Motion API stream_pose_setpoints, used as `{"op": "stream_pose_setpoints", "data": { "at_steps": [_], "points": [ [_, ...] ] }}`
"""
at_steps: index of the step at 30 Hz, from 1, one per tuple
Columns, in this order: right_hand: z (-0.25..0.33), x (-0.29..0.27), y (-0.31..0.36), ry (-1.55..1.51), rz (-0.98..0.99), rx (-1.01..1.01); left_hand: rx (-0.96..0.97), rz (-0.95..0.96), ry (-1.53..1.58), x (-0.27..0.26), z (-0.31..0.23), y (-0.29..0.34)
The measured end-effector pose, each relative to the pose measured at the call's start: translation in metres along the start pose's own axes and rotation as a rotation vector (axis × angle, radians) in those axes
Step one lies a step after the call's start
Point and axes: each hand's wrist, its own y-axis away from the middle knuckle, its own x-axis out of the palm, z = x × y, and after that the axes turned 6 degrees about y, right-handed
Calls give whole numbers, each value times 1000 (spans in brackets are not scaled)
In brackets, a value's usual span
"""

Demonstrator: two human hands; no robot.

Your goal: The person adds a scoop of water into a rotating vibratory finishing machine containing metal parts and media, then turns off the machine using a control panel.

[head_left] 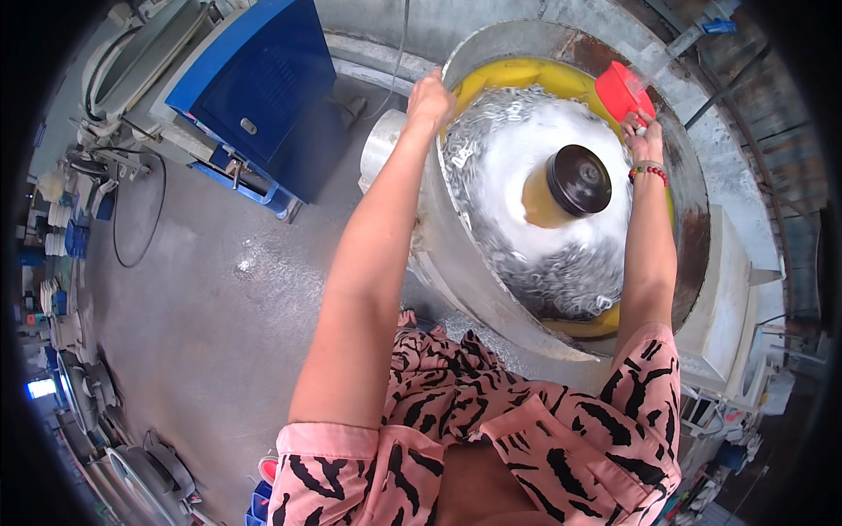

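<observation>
head view. left hand (431,103), at the tub's 10 o'clock: fingers bent closed over the rim, underside hidden, so how hard they press i cannot tell. right hand (645,140), at the tub's 1 o'clock: fingers curled around the near end of a red dipper (619,89), gripping it; beaded bracelet (649,170) at the wrist.

dipper: bright, smooth, plastic-looking, rounded, tilted, over the tub's far inner wall. tub (707,219): big, round, at 2 o'clock from mid-picture; metal-looking shell, scuffed grey outside, brown-stained inside at 3 o'clock. yellow lining (561,79) below the rim.

inside the tub: many small grey metallic pieces (561,279), shiny, smeared by blur, shapes hard to make out. white foam (583,127) rings the yellowish centre post (541,200), itself topped by a glossy dark round cap (580,179).

around: blue cabinet (254,96) at 11 o'clock, flat-sided; grey floor (210,289) at 9 o'clock, wet-looking sheen; pink shirt (561,447) at 5 o'clock, black streaks on cloth.
</observation>
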Motion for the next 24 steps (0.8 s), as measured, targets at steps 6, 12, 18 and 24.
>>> {"op": "stream_pose_setpoints", "data": {
  "at_steps": [6, 12, 18, 24],
  "points": [
    [19, -28, -6, -59, 175, -15, 43, -9, -15, 1, -7, 6],
    [36, -40, 22, 55, 160, -7, 119, -40, -23, 3, 3, -3],
    [42, -75, 75, 667, -137, -259, 145, 26, -4, 1, 9, -5],
    [53, -82, 121, 2065, -435, -464, 118, 4, -99, 5, 25, -24]
  ]
}}
